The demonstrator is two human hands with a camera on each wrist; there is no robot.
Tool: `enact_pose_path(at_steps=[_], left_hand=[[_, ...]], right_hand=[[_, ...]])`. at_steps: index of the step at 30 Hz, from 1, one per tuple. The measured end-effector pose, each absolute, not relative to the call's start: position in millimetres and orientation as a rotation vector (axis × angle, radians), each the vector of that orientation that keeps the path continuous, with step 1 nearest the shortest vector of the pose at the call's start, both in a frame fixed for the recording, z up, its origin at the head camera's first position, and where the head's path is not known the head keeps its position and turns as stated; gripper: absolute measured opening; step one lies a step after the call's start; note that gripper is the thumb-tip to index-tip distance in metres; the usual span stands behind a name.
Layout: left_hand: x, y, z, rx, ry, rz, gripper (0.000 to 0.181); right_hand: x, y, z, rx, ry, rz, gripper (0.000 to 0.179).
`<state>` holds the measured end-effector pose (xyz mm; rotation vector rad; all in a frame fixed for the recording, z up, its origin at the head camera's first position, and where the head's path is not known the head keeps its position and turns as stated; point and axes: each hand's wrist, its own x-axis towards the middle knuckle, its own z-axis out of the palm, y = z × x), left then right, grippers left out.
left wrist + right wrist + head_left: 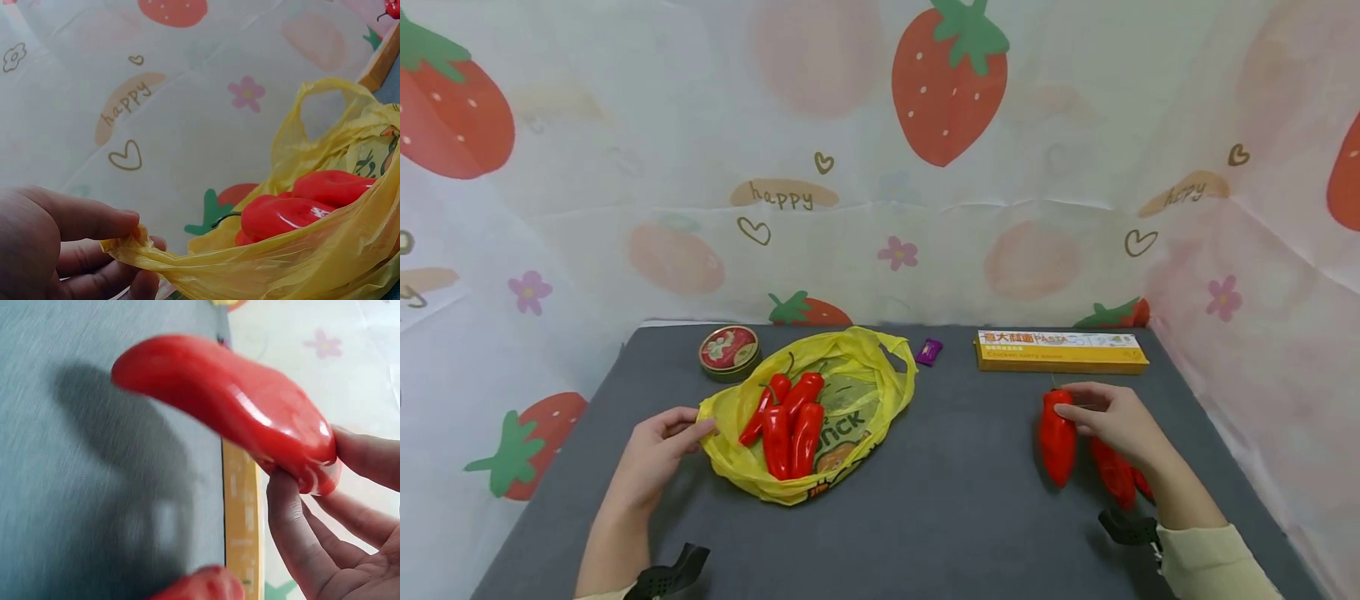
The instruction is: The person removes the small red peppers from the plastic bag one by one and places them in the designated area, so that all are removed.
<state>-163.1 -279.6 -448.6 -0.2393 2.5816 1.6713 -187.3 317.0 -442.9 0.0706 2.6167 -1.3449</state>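
Observation:
My left hand (662,450) pinches the left rim of a yellow plastic bag (887,392), which lies spread open on the table. Several red peppers (777,440) rest inside it, and the left wrist view shows the rim bunched between thumb and fingers (119,219). Over on the right, my right hand (1116,425) holds a red pepper (1057,442) by its stem end. That pepper (231,394) hangs above the table, its shadow falling below it in the right wrist view. More red peppers (1112,475) lie beneath the right hand, partly hidden by it.
At the back right lies a yellow pasta box (1060,358). A small purple packet (928,352) sits just right of the bag, and a round red-lidded tin (730,353) stands behind its left side. A strawberry-print cloth (850,250) hangs behind the dark table (955,533).

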Motion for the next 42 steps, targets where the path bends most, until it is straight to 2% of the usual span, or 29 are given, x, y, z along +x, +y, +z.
enact_pose_path(at_steps=[18,29,42], left_hand=[[-165,-278,-449,-0.24,2.59,1.667,0.047],[-163,-279,-449,-0.248,2.589,1.678,0.044],[-163,-277,-447,-0.249,2.577,1.671,0.044]], right_hand=[[-171,332,-454,-0.038,2.978,-0.857,0.057],[-172,333,-463,-0.031,3.017,-0.852,0.048],[-175,307,-447,-0.079,3.0,-0.99,0.047]])
